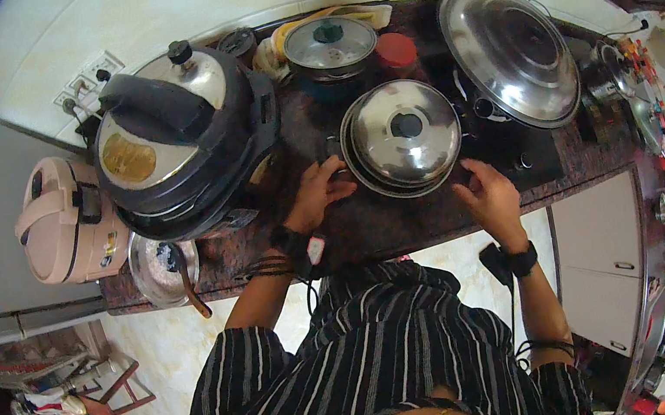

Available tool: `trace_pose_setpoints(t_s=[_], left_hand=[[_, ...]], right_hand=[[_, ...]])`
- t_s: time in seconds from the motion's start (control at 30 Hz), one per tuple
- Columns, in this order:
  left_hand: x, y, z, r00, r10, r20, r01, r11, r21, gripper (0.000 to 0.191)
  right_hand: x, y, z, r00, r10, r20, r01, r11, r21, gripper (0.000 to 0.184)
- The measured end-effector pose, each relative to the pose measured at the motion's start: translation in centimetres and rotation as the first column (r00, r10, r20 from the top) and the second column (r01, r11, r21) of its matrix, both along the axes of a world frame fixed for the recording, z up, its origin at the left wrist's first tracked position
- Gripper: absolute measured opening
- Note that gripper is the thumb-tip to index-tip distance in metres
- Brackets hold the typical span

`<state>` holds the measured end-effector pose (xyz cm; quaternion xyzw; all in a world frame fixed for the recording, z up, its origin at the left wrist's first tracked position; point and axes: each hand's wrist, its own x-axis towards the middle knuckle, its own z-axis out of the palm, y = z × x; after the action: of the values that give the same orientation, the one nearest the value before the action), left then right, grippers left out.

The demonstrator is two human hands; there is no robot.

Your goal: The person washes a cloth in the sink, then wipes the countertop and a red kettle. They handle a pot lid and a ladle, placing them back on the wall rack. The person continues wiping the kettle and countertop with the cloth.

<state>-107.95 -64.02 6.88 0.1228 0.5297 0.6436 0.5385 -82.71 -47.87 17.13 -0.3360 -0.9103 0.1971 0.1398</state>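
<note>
A steel pot [357,185] with a domed steel lid [375,124] and black knob [406,125] stands on the dark stone counter [389,231] in front of me. At the pot's left side is my left hand [318,193], fingers apart with nothing between them. My right hand [490,191] hovers by the lower right of the pot, thumb and fingers spread. Whether either hand touches the rim is hard to tell. Behind it sit a smaller pan with a glass lid [330,43] and a red-lidded jar [396,50].
To the left stand a large electric pressure cooker [183,140], a pink rice cooker [61,220] and a steel dish [166,275] with a wooden-handled utensil. A wide lidded wok [508,53] rests on the black hob [515,157] at right. Wall sockets [87,80] hold plugs.
</note>
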Motion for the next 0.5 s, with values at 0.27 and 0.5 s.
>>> trace_pose_setpoints(t_s=[0.27, 0.5], left_hand=[[0.7, -0.3, -0.9, 0.999, 0.027, -0.024, -0.029, 0.996, -0.084, 0.046], [4.3, -2.1, -2.2, 0.998, -0.060, 0.028, 0.064, 0.971, -0.231, 0.042]], right_hand=[[8.4, 1.8, 1.2, 0.993, -0.120, -0.022, 0.120, 0.993, 0.017, 0.030], [17.3, 2.6, 1.5, 0.970, -0.242, 0.019, 0.243, 0.966, -0.086, 0.030]])
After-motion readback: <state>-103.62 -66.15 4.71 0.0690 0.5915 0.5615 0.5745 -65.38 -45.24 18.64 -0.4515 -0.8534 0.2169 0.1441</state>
